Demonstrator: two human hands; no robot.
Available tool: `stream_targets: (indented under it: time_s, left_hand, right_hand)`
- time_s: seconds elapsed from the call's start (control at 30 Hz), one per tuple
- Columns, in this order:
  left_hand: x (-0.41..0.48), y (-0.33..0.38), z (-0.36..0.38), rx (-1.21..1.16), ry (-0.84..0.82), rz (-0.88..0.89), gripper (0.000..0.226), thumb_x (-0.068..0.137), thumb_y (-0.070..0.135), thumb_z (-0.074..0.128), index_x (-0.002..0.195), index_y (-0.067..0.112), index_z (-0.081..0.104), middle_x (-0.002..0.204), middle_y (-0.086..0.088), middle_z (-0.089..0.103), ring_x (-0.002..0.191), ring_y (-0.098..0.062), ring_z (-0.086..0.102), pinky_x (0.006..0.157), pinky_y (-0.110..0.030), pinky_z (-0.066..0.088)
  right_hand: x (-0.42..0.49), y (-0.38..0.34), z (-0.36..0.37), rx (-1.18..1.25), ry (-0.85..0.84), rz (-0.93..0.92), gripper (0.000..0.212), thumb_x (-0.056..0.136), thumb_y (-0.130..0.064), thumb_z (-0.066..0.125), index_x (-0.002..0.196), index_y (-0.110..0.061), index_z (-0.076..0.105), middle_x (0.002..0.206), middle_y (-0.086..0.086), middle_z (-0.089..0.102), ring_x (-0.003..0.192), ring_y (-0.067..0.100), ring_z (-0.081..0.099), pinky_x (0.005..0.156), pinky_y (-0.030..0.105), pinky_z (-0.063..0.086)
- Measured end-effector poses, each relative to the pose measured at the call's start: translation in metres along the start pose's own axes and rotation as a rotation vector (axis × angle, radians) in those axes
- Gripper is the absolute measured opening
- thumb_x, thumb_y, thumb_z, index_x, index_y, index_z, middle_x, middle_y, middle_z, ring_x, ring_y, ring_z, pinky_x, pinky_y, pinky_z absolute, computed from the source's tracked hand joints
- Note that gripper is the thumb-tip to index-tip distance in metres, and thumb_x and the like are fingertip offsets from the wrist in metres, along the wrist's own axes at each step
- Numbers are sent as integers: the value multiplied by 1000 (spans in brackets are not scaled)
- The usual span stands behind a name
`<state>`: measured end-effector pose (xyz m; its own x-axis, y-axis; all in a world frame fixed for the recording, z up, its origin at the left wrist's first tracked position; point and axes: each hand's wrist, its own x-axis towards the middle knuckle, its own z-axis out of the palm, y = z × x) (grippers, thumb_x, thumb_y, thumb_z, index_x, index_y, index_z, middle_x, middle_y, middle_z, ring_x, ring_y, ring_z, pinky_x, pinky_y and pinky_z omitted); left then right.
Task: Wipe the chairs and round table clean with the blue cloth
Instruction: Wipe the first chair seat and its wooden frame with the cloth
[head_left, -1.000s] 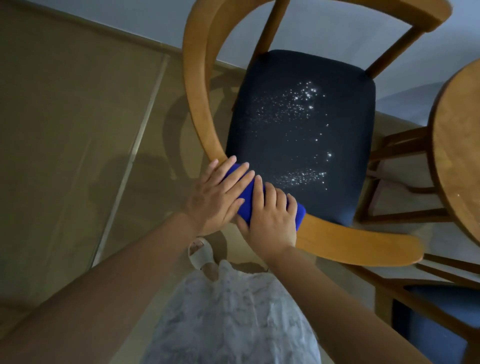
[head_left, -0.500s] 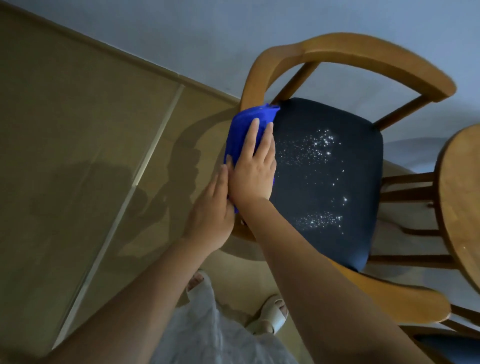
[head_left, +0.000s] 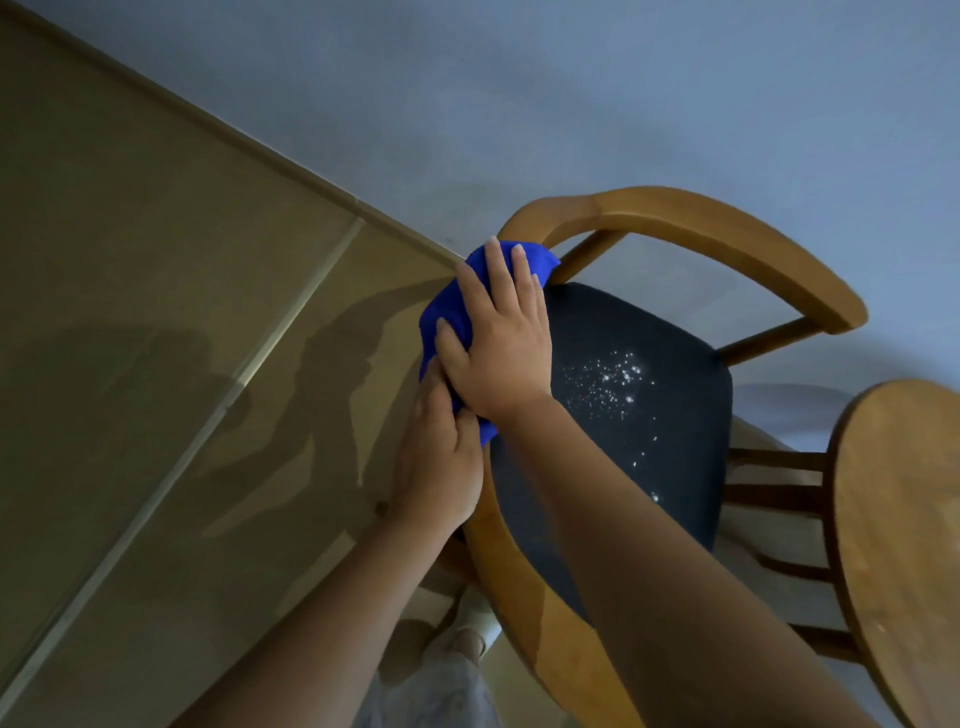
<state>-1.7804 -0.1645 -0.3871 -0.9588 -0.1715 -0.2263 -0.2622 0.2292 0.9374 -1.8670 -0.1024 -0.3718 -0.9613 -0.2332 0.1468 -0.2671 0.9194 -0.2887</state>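
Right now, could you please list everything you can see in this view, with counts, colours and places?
Chair: one, curved light wooden frame, against the wall at centre right.
Seat pad: one, dark navy, inside the chair frame, scattered with white specks.
Blue cloth: one, bright blue, draped over the chair's left rail.
Round table: one, light wood, at the right edge, partly cut off.
Wall: pale grey-blue, across the top.
Floor: beige tiles with a pale joint line, on the left.
Shoe: one visible, white, on the floor below the chair rail.
Right hand: one, pressed flat on the cloth.
Left hand: one, gripping the cloth's lower end at the rail.
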Motion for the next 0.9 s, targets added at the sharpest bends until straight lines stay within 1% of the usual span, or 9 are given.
stream_targets:
  time_s: [0.13,0.3,0.4,0.5,0.6,0.7,0.77,0.83,0.9]
  left_hand:
    - [15,13,10,165,91,23,53,94,19,45,143,13,28,126,-4,53,93,-10,59,71,-23,52]
    - [47,38,15,430,49,127,78,90,28,53,149,10,5,151,-10,26,129,-22,40,99,-38,44]
    - [85,61,19,647,9,161,80,92,32,50,148,8,-1,153,-9,18,134,-21,31,106,-30,35]
    - [119,77,25,843,-14,214,76,93,36,48,147,8,3,147,-8,28,125,-20,39,96,-25,37]
    - [148,91,40,1070,-62,225,76,93,42,45,147,4,7,140,-10,36,114,-21,48,88,-26,41]
    - [176,104,59,1288,-17,276,83,75,50,69,133,-4,43,109,-10,61,83,-19,61,63,-26,47]
    - [199,100,78,1386,-66,302,73,81,47,62,133,0,42,110,-7,59,86,-18,58,65,-26,44]
    - [218,102,94,1436,-99,331,62,87,46,54,132,5,43,113,-5,55,93,-19,55,72,-28,44]
    - [234,108,112,1407,-114,267,56,90,43,51,131,6,43,119,-8,52,103,-23,53,80,-34,44]
  right_hand:
    - [18,9,-4,88,14,-39,51,83,-39,39,121,-11,58,145,11,40,140,33,23,113,48,21]
    - [57,35,-11,282,11,25,47,84,-38,42,117,-10,62,139,9,48,138,29,28,113,42,21]
    - [88,52,-8,404,5,106,50,81,-40,39,110,-9,66,127,8,58,131,24,38,114,38,21]
    - [113,72,-3,464,22,170,46,79,-41,35,85,-9,68,97,4,66,102,19,53,103,35,34]
    - [136,95,2,449,27,223,26,78,-31,41,58,-16,47,67,-4,53,74,16,46,77,34,39]
    - [156,122,7,405,13,252,33,76,-31,40,47,-18,31,50,-6,39,61,19,40,69,35,34]
    - [169,144,11,314,-11,256,34,79,-34,38,50,-16,39,57,-2,49,69,21,45,85,37,37]
    - [177,166,12,155,-51,264,36,88,-35,38,68,-11,56,81,4,61,93,23,50,104,37,27]
    - [182,186,13,39,-56,275,38,93,-35,37,83,-8,63,95,7,63,108,26,48,110,39,20]
